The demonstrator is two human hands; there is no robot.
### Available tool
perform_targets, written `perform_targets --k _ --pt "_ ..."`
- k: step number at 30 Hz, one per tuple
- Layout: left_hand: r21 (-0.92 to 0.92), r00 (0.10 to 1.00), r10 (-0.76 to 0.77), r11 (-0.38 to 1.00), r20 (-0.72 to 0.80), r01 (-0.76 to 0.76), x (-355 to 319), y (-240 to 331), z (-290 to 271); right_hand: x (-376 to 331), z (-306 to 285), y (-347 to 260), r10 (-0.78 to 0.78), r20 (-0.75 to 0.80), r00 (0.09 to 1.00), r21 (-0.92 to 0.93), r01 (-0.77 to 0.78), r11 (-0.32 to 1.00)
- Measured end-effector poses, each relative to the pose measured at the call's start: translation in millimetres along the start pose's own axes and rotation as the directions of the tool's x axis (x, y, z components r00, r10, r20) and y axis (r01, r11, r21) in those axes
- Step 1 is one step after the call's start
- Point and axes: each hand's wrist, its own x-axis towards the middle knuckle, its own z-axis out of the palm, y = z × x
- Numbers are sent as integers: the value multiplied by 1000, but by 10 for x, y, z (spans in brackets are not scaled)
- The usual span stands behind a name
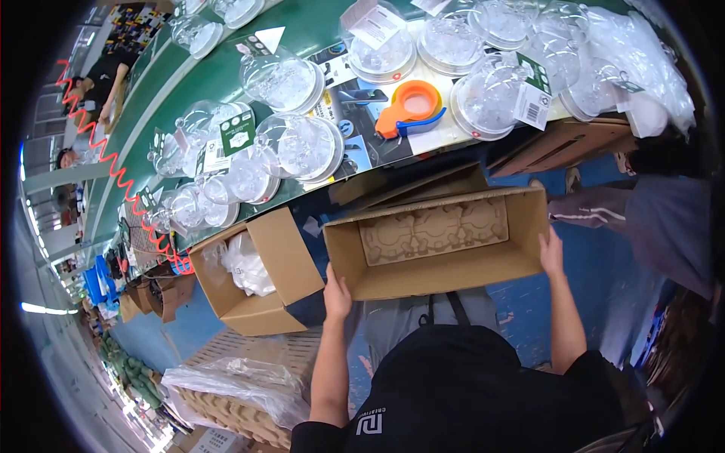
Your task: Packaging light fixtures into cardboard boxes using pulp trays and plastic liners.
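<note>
A long open cardboard box (430, 283) is tilted in front of my body, its opening facing me. Inside, against its bottom, lies a brown moulded pulp tray (434, 230) with rounded hollows. My left hand (337, 293) is closed on the box's left end, and my right hand (552, 251) grips its right end. On the green bench beyond the box stand several clear plastic domed containers (283, 81) with green and white tags. Among them lies an orange tape dispenser (411, 109) with a blue handle.
At left, an open cardboard box (264, 313) holds white plastic bags (249, 264). Stacked pulp trays (234, 411) under clear film stand at lower left. A red coiled hose (113, 162) hangs left of the bench. Another person's leg (596, 211) is at right.
</note>
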Motion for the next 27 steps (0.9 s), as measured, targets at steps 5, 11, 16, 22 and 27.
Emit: perform_targets --k 5,11,16,22,27 --pt "3 990 47 999 -136 -47 -279 21 -39 334 -296 -572 -44 149 988 115 26 993" --pt "-178 995 96 980 21 -91 592 434 -592 90 -28 -309 57 93 994 294 -82 952" --pt "-752 897 -228 641 -378 -154 283 -546 506 -360 163 -179 271 52 961 397 -269 877" --pt "-745 816 -465 664 -343 65 431 -1499 1986 -442 188 -188 314 63 947 360 -315 878" --pt "-665 837 -469 725 -282 182 -460 -2794 2676 -359 156 -314 307 87 948 302 -319 898"
